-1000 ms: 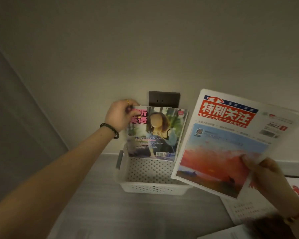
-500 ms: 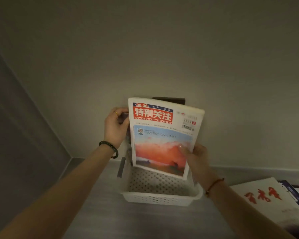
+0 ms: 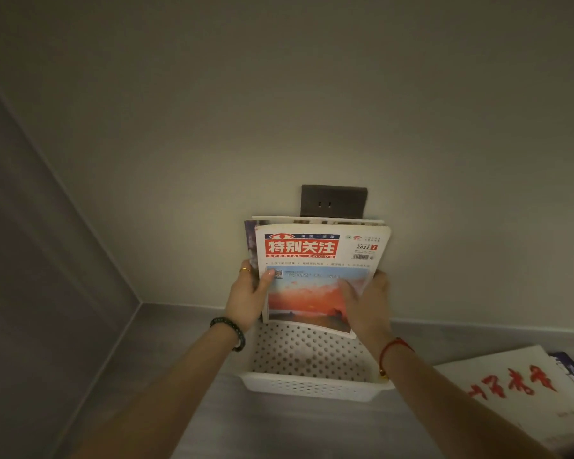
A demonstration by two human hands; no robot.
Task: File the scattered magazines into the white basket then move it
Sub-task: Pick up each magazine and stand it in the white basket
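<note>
While propping the red-titled magazine (image 3: 315, 248) upright in the white basket (image 3: 312, 389), gripping both edges: thumb-and-finger pinch with the left hand (image 3: 246, 301), curled-finger clasp with the right hand (image 3: 369, 304).

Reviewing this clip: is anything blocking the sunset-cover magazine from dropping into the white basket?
Nothing visible. The sunset-cover magazine, held by the left hand and right hand, hangs over the white basket, whose perforated bottom shows bare below it. The other magazines stand behind it.

open basket (image 3: 312, 387) front; upright magazines (image 3: 318, 256) blocking its back
</note>
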